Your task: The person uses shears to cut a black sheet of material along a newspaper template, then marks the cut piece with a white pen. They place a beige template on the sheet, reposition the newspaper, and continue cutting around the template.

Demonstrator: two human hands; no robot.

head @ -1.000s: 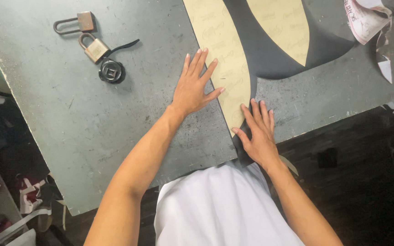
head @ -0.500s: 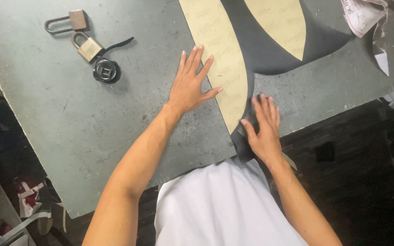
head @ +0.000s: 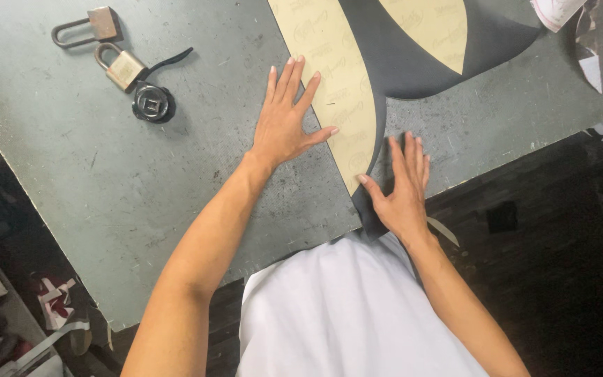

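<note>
Nearest the camera is the person's white shirt, with both bare forearms reaching out over the near edge of the grey-green table. The right hand lies flat at the near tip of the black sheet, fingers extended and slightly spread, grasping nothing; the thumb rests at the point where the black material meets the tan strip. The left hand lies further out and to the left, palm down, fingers splayed and released, its thumb and forefinger touching or overlapping the left edge of the tan strip. The strip's long axis runs from the near tip, between the two hands, away to the far left, so it lies to the right of the left hand and to the far left of the right hand; the right hand is nearer the tip, the left hand nearer the strip's middle. Count: one black sheet, two tan pieces on it (the second lies far right, part cut off by the frame edge). At the far left of the table, well apart from both hands: two padlocks, one small round black object. At the far right, white scraps, number not determinable.
</note>
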